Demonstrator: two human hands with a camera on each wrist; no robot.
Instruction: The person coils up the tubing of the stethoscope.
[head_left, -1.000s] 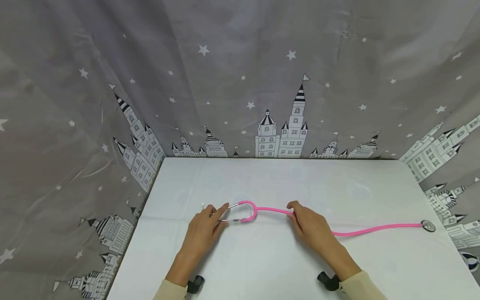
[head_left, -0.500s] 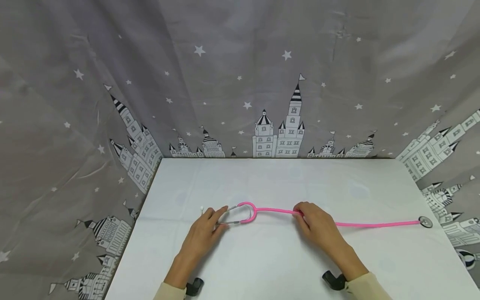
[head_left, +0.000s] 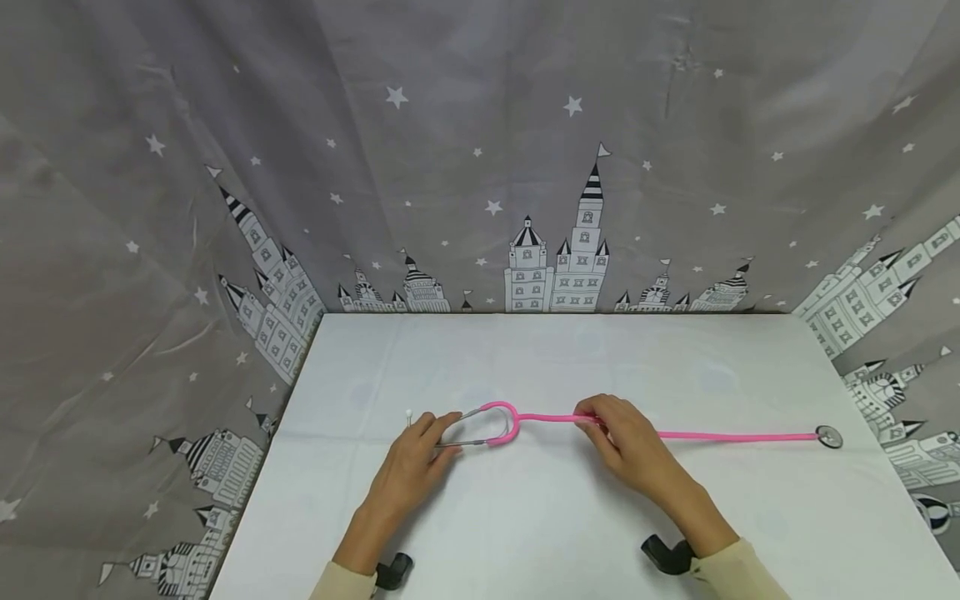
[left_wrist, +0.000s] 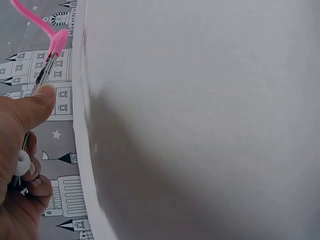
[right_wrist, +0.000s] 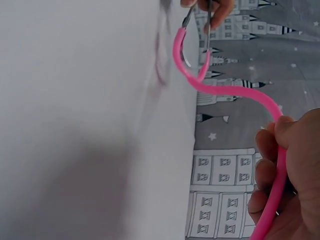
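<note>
A stethoscope with pink tubing (head_left: 551, 417) stretches left to right across the white table, its round metal chest piece (head_left: 829, 437) at the right end. My left hand (head_left: 411, 462) grips the metal ear tubes (head_left: 467, 442); in the left wrist view the thumb presses along them and a white ear tip (left_wrist: 21, 163) shows by the curled fingers. My right hand (head_left: 626, 442) holds the pink tubing midway, and in the right wrist view its fingers (right_wrist: 266, 172) curl round the tube. From the yoke (right_wrist: 187, 70) the tubing bends over to that hand.
The white table (head_left: 555, 525) spreads beneath both hands. A grey curtain (head_left: 450, 100) printed with castles and stars hangs behind it and along both sides. Black wrist-worn devices (head_left: 667, 555) sit near the sleeves.
The tubing to the right of my right hand has straightened, and the chest piece has shifted left. My right hand went slightly right, then back left. My left hand keeps its grip on the ear tubes.
</note>
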